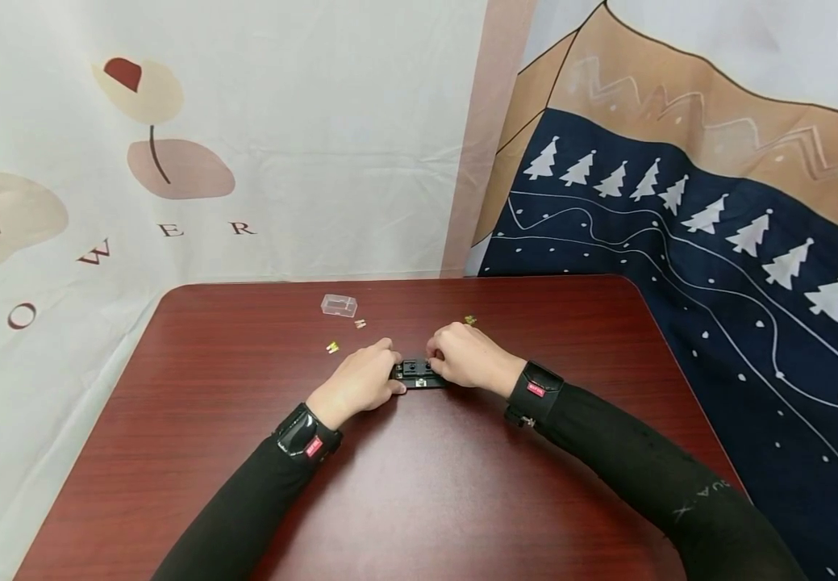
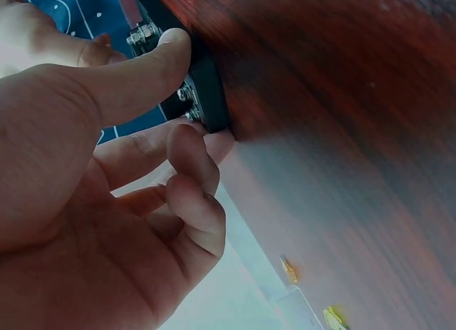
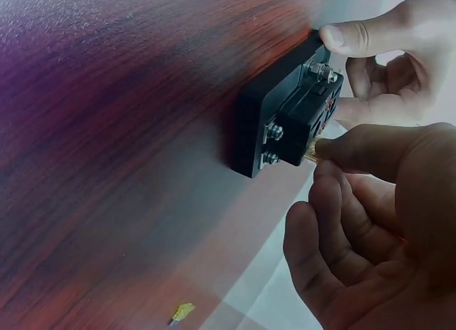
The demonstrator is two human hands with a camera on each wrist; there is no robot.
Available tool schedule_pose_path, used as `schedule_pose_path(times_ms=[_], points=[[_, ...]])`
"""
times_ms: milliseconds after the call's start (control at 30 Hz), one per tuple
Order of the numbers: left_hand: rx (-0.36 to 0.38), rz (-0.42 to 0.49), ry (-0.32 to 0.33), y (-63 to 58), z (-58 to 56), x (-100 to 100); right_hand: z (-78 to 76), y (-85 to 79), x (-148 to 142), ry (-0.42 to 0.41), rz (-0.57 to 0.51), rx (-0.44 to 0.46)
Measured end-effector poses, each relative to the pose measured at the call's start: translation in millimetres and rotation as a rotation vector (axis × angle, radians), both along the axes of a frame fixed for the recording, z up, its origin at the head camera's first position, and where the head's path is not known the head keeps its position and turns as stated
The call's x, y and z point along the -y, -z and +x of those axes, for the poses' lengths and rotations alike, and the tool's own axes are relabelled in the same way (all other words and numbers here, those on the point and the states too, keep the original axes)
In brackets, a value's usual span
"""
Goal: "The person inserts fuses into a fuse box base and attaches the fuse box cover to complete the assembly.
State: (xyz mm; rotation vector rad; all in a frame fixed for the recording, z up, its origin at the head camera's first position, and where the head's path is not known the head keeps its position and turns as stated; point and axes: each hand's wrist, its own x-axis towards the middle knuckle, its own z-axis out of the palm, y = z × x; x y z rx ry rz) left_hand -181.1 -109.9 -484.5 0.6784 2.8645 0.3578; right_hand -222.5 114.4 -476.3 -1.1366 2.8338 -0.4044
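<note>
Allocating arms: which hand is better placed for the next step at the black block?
Likely right: the right hand pinches a small yellowish piece at one end of the black block, well placed to push it in; the left hand grips the other end.

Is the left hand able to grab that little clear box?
Probably yes, once the left hand lets go of the black block: the clear box lies farther back, with nothing tall standing between.
</note>
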Motion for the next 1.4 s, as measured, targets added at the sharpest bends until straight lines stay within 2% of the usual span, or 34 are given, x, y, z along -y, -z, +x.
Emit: schedule_pose_path(times_ms=[167,400,700,1200,1400], points=[[-0.004,0.002,0.002,0.1,-0.9,0.6,-1.8,0.2,0.8,-0.002,-0.009,0.004],[-0.001,0.003,0.002,-0.4,-1.0,0.7,-4.5,-0.6,0.7,0.021,-0.027,0.069],[-0.007,0.012,0.005,-1.3,-0.1,0.0,-5.7,-3.2,0.3,0.023,-0.029,0.11],[-0.002,0.005,0.005,0.5,-0.1,-0.2,-5.7,-0.8,0.6,0.013,-0.032,0.109],[0.004,-0.009,-0.015,0.2,-1.2,-1.3,-5.9,0.7,-1.4,0.018,-0.057,0.11]])
